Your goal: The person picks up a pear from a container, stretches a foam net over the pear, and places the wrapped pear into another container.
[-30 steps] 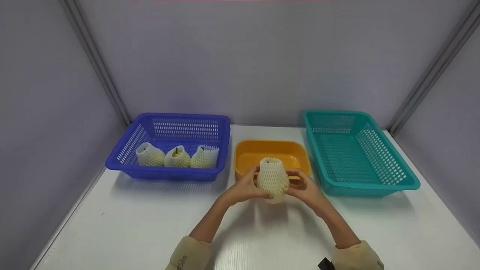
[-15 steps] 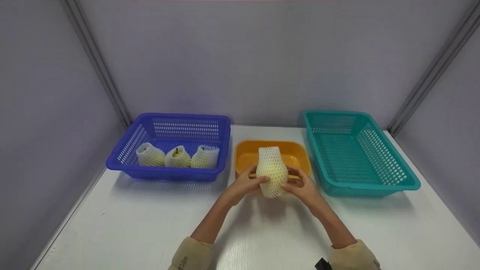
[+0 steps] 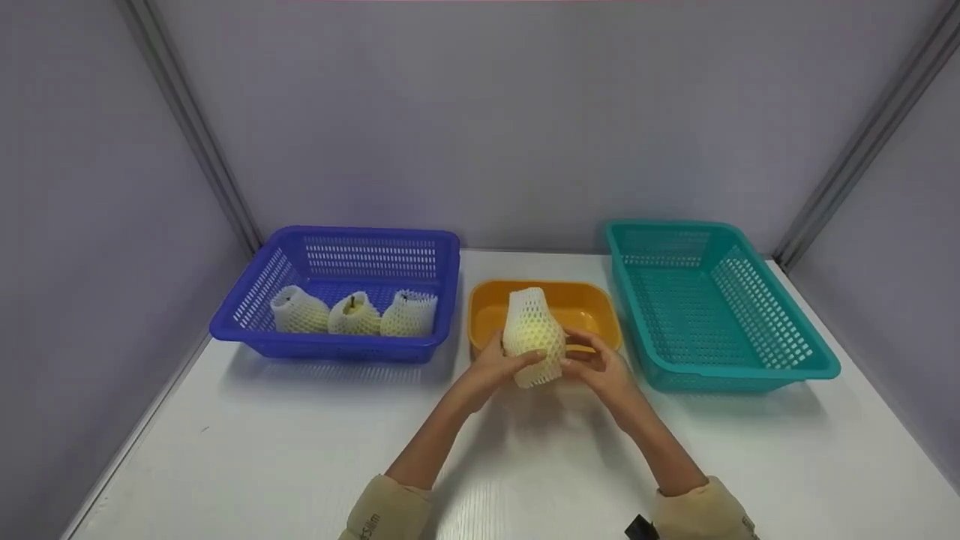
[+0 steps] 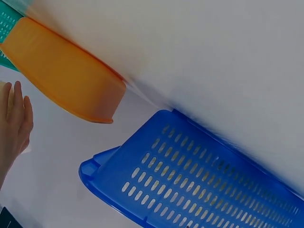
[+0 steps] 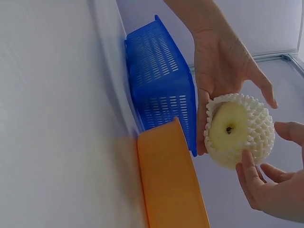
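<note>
A pale yellow pear (image 3: 534,337) in a white foam net sleeve is held above the table, just in front of the orange tub. In the right wrist view its bottom end shows through the net's opening. My left hand (image 3: 491,373) grips it from the left, thumb across the near side and fingers behind. On the right side, my right hand (image 3: 606,377) holds the netted pear between thumb and curled fingertips. The left wrist view shows only part of the left hand (image 4: 14,123), at its edge.
Left stands a blue basket (image 3: 337,346) containing netted pears (image 3: 354,315). The orange tub (image 3: 480,289) sits in the middle. A teal basket (image 3: 750,373) stands to the right, against the grey back wall (image 3: 480,135). White table surface (image 3: 262,442) lies in front.
The netted pear has tipped, its upper end swinging up and back and leaning left, and has moved slightly left. My left thumb has shifted higher on it. The baskets stay put.
</note>
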### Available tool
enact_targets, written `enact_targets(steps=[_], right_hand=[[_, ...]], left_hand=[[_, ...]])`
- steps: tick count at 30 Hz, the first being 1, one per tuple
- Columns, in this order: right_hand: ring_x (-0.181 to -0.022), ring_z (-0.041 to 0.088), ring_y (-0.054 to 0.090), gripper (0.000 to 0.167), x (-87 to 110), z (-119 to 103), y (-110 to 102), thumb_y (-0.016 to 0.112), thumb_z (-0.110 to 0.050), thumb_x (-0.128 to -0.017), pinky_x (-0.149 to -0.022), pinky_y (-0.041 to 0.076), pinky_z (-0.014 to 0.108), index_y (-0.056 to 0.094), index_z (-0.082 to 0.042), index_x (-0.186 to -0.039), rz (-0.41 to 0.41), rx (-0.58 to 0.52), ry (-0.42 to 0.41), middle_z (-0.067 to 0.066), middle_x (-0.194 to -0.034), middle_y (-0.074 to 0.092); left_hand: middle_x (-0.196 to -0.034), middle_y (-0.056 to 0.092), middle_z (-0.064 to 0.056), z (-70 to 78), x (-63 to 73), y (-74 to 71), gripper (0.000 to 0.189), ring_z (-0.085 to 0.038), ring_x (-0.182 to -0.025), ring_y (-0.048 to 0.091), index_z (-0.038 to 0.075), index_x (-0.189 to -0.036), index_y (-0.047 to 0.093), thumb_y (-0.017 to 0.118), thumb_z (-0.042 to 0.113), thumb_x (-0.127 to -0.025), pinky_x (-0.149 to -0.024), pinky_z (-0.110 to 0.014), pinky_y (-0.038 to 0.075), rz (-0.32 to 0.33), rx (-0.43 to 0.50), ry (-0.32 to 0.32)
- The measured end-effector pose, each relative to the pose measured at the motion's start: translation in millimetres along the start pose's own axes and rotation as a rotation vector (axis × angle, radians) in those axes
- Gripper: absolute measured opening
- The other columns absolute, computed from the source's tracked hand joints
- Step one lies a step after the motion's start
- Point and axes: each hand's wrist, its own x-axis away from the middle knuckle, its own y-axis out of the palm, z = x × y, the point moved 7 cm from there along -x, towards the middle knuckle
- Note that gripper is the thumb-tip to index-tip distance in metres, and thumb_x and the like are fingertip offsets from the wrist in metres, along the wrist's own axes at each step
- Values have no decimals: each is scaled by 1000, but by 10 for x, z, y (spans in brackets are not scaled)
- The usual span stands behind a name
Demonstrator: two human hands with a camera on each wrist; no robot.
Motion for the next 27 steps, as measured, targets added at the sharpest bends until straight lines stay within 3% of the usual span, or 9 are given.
enact_targets(steps=[5,12,17,22,24,27], right_hand=[[-112,28,47,50,-7,-40,24,67,-20,-85,-88,45,35,48,-8,-130,-9,-7,-30,9,-127,46],[-109,27,50,44,-46,-77,62,66,-22,-86,-90,42,41,52,-7,-125,13,-46,-61,8,-123,50],[-106,30,51,33,-156,-69,85,56,-21,-93,-91,42,43,52,-2,-120,87,-179,-76,13,-119,52],[-101,26,51,29,-323,43,181,48,-17,-97,-87,45,33,52,3,-117,154,-329,-20,11,-111,54],[-99,21,53,29,-387,93,257,46,-16,-97,-86,45,31,51,3,-119,149,-350,-4,7,-110,55],[-99,16,53,31,-464,144,390,43,-17,-99,-87,44,32,51,2,-123,127,-291,-3,4,-110,57]], left_hand=[[-116,50,-13,40,-12,-20,73,-24,-103,52,0,-132,32,73,25,-78,-87,-37,44,4,-10,40],[-118,51,-14,62,-1,-139,76,-25,-104,51,1,-135,34,72,31,-76,-89,-39,42,113,-63,-20],[-120,50,-15,180,43,-167,77,-26,-104,52,2,-138,31,70,30,-78,-89,-39,43,123,0,-2],[-121,48,-17,328,124,-166,71,-26,-102,53,0,-135,31,67,27,-81,-88,-38,44,121,82,45],[-120,48,-17,380,160,-156,68,-25,-102,53,0,-134,32,66,26,-81,-87,-37,44,119,118,60],[-121,47,-17,451,204,-129,68,-25,-104,52,0,-134,30,65,24,-81,-87,-37,44,108,169,92]])
